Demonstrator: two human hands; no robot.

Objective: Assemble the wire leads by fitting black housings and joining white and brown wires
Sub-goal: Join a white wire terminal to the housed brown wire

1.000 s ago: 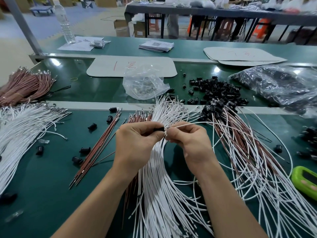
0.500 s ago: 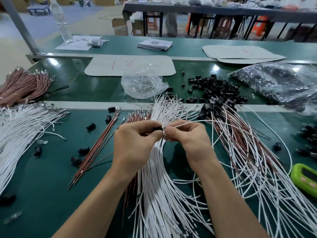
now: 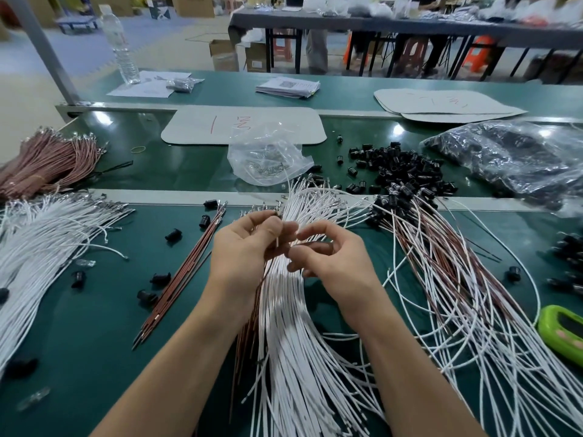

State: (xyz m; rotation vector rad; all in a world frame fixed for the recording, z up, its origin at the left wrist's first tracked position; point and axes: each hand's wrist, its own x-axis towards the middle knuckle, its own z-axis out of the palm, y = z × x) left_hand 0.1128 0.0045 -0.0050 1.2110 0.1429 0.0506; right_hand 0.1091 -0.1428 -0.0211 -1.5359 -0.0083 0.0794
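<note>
Two hands (image 3: 243, 260) (image 3: 336, 266), one water bottle (image 3: 121, 45), one green device (image 3: 564, 335).

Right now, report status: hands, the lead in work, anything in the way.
Left hand pinching a white wire, black housing at fingertips. Right hand curled beside it, grip unclear. Loose white wires underneath, nothing blocking.

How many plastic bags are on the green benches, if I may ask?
3: a small bag by the water bottle, a crumpled clear bag ahead of the left hand, a large bag of black housings far right. None appears hidden.
</note>
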